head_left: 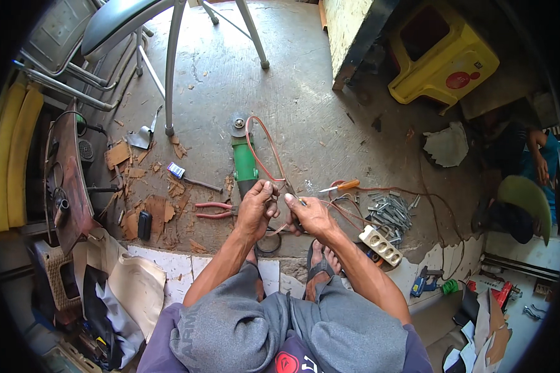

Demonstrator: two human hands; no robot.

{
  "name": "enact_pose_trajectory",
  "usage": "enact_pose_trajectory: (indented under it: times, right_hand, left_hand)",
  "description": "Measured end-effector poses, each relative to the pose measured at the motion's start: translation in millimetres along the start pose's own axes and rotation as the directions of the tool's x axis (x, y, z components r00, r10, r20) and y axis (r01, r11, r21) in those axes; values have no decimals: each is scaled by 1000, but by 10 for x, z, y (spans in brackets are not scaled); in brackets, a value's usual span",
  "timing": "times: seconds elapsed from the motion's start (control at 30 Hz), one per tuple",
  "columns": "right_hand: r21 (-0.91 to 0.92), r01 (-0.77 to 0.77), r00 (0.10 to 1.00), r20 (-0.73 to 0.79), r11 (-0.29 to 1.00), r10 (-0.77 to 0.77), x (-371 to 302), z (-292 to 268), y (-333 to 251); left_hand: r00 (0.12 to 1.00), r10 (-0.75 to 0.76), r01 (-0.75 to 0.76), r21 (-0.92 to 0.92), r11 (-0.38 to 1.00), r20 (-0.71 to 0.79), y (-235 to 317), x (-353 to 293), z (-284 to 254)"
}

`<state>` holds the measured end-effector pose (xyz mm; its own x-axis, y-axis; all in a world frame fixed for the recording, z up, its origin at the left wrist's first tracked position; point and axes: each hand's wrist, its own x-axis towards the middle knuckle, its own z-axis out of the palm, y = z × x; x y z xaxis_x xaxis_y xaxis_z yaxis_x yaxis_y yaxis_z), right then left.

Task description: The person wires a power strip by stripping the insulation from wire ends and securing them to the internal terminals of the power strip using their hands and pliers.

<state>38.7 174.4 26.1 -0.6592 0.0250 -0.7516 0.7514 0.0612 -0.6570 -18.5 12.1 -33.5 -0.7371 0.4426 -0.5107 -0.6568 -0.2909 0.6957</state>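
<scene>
Close together above the floor, between my feet and the grinder, are both my hands. My left hand (pixel 257 209) is closed, its fingertips pinching the end of a reddish-brown electric cord (pixel 268 138), which loops up past the grinder. My right hand (pixel 311 215) is closed round a slim metal-tipped hand tool (pixel 289 186); its tip meets the cord, and the fingers hide most of its handle. Beyond my left hand lies a green angle grinder (pixel 245 163). Red-handled pliers (pixel 214 209) rest left of that hand. An orange-handled screwdriver (pixel 347 185) lies beyond my right hand.
At the right are a white socket strip (pixel 380 245), a pile of metal pieces (pixel 390 216) and a trailing cord (pixel 420 193). A hammer (pixel 203 184) lies left. Chair legs (pixel 172 81) and a yellow stool (pixel 445 59) stand farther off. Another person's hand (pixel 540 166) shows far right.
</scene>
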Motion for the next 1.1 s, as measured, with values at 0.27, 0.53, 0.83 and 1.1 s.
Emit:
enact_pose_trajectory:
  times: [0.27, 0.53, 0.83, 1.1]
  right_hand:
    - [-160, 157, 984, -62, 974, -169, -72, -9, -6]
    - [155, 126, 990, 46, 980, -135, -121, 6, -17]
    - [-26, 157, 987, -36, 987, -158, -93, 39, -22]
    - [-453, 191, 925, -214, 871, -315, -107, 185, -109]
  left_hand:
    - [646, 681, -514, 856, 53, 345, 340, -65, 184]
    - [663, 662, -552, 825, 119, 348, 311, -12, 107]
    - [828, 559, -322, 783, 533, -39, 312, -76, 204]
    - [889, 435, -242, 664, 708, -140, 170, -55, 419]
